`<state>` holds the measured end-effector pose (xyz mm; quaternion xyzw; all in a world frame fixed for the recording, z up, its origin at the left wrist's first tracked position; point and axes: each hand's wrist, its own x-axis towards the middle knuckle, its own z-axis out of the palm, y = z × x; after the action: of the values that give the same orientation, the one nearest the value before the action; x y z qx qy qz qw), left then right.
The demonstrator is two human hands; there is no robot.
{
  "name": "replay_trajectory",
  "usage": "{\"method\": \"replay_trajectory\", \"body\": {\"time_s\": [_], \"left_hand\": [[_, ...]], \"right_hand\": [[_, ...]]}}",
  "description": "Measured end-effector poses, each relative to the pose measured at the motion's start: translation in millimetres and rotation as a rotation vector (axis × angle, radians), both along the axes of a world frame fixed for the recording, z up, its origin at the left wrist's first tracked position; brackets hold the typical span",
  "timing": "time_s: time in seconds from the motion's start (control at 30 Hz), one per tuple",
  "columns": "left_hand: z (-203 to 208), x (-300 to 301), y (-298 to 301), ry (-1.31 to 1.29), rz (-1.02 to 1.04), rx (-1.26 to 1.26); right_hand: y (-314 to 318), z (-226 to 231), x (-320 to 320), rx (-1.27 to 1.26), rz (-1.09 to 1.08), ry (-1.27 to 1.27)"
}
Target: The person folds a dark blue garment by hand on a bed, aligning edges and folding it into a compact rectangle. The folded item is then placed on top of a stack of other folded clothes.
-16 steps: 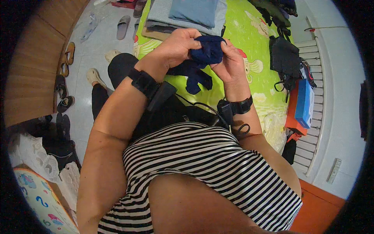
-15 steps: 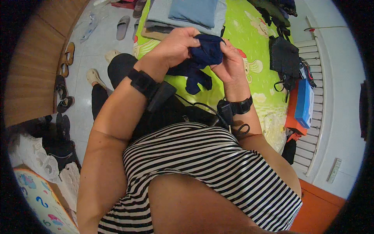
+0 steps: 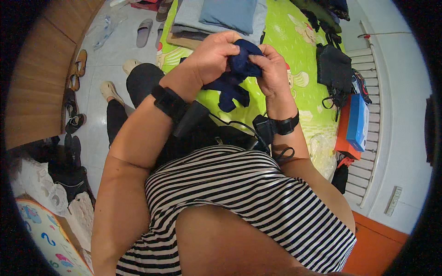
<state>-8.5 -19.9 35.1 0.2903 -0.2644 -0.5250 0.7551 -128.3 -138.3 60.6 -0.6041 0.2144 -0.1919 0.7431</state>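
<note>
My left hand (image 3: 215, 54) pinches the left edge of a small dark blue garment (image 3: 244, 53), thumb on top. On its other side, my right hand (image 3: 270, 64) grips it with the thumb pressed onto the fabric. The cloth is bunched and partly folded between the two hands, so its exact kind is hard to tell. Just beneath the hands, more dark blue cloth (image 3: 227, 95) with narrow ends lies on the green patterned sheet (image 3: 299, 101). Whether it is joined to the held garment cannot be seen.
Folded grey and blue clothes (image 3: 228, 18) are stacked beyond my hands. A black bag (image 3: 334, 64) and a blue box (image 3: 357, 122) lie at the right by a white radiator (image 3: 370, 87). Slippers (image 3: 144, 32) and other shoes stand on the tiled floor at left. A cable (image 3: 235, 123) crosses my lap.
My right thumb has moved inward and left over the garment. The fabric between my hands is more bunched and its top edge is rounder than before.
</note>
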Motion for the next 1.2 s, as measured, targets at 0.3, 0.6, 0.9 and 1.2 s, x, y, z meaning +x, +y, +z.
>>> {"method": "replay_trajectory", "body": {"time_s": [0.3,0.6,0.9,1.2], "left_hand": [[-6.3,-5.6,1.5,-0.505,0.117,0.168],[-11.8,9.6,1.9,-0.536,0.364,0.53],[-17.6,0.2,0.7,0.117,0.097,0.065],[-15.0,3.9,7.8,-0.214,0.028,0.16]], "right_hand": [[2.4,-4.7,-1.3,0.174,-0.024,-0.082],[6.6,-2.8,-3.2,0.345,0.258,-0.128],[0.8,-20.3,7.8,-0.112,0.058,0.168],[-1.7,-15.7,0.6,0.345,0.057,0.057]]}}
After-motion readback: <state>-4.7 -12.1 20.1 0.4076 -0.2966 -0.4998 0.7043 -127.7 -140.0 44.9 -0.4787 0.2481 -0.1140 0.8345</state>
